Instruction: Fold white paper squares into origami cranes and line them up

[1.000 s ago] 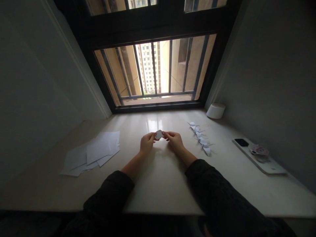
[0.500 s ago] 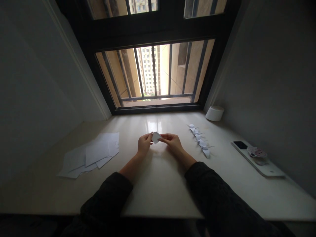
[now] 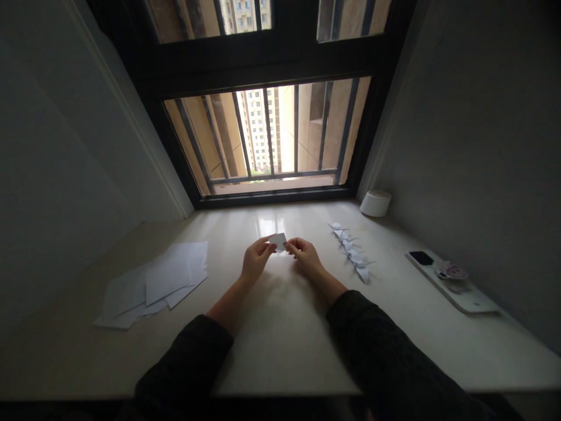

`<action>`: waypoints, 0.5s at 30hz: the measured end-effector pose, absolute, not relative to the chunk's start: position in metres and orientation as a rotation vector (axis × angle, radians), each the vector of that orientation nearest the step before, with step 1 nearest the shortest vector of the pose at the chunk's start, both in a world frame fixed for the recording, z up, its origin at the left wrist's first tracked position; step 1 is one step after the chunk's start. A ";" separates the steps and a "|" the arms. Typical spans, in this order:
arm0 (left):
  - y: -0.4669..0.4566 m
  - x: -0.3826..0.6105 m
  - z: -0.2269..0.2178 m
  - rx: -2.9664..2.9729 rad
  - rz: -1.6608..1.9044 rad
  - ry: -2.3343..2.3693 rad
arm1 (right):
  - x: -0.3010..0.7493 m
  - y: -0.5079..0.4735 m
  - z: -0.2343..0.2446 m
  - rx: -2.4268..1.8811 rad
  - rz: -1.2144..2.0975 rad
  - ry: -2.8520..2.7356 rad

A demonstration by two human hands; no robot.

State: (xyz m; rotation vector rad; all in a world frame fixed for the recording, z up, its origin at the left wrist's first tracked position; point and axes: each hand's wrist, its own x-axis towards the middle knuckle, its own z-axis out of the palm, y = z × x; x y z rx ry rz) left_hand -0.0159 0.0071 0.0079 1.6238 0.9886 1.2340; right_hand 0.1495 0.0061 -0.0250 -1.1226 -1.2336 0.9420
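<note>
A small folded piece of white paper (image 3: 277, 241) is held up between both hands over the middle of the pale sill. My left hand (image 3: 256, 257) pinches its left side between thumb and fingers. On the right edge, the fingertips of my right hand (image 3: 305, 254) close on the paper. Right of my hands lies a row of several small folded paper figures (image 3: 350, 250) with thin pointed ends. A loose pile of white paper sheets (image 3: 175, 272) rests to the left.
A phone (image 3: 451, 283) with a round grip on its back lies at the right. In the back right corner stands a white round object (image 3: 376, 203). The dark window frame (image 3: 272, 199) borders the sill at the back, with walls on both sides.
The folded paper has turned a little in my fingers, and my left hand's grip on it has shifted. The whole view has tilted slightly.
</note>
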 end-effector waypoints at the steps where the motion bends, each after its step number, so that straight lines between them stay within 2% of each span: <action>1: 0.008 -0.016 0.008 1.656 1.231 0.973 | 0.149 0.006 -0.024 -1.104 0.980 -1.200; 10: 0.008 -0.019 0.009 1.903 1.297 0.860 | 0.143 0.000 -0.017 -1.000 1.195 -1.193; 15: 0.009 -0.018 0.006 1.866 1.307 0.888 | 0.140 -0.002 -0.017 -0.983 1.196 -1.214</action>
